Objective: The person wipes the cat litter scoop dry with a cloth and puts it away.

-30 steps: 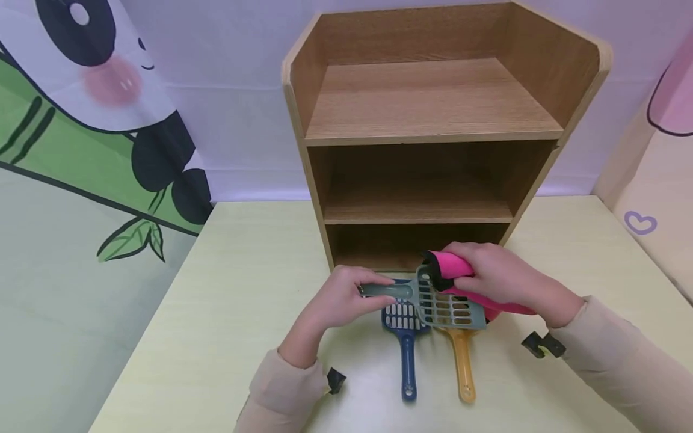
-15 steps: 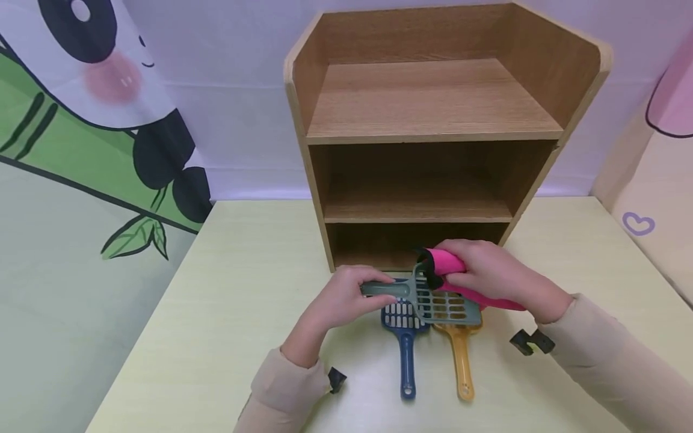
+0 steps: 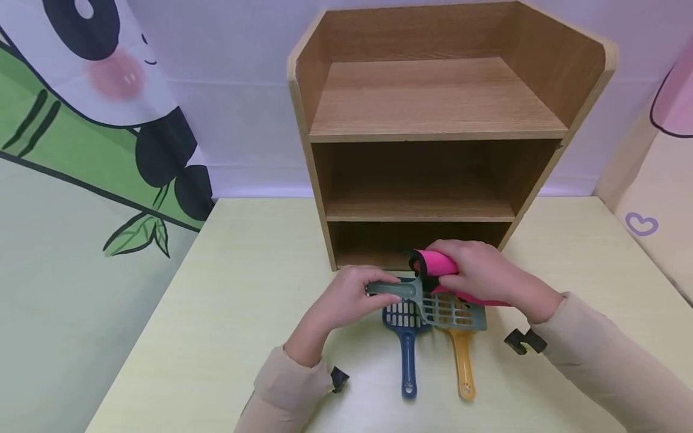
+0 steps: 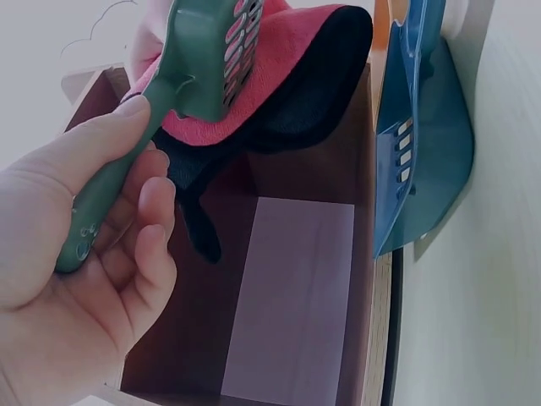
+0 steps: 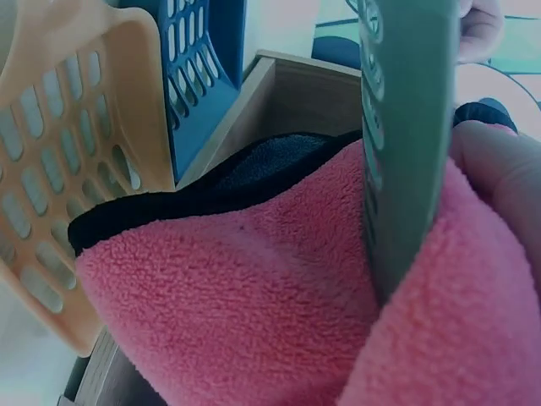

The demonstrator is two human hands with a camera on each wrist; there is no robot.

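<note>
A grey-green slotted litter scoop is held level, its handle between the thumb and curled fingers of my left hand. My right hand grips a pink cloth with black edging and a dark underside. In the right wrist view the fleecy cloth folds around the scoop's edge. The head view has the cloth near where the scoop's handle meets its slotted head. Below lie a blue litter scoop and an orange one, handles toward me, their heads partly hidden behind the green scoop.
A wooden shelf unit with three levels stands just beyond the hands, against a lilac backdrop. Pale tabletop extends to both sides. A cartoon panda panel borders the left.
My right hand has shifted left with the cloth, along the green scoop toward its handle. My left hand keeps its hold on the handle, almost in place.
</note>
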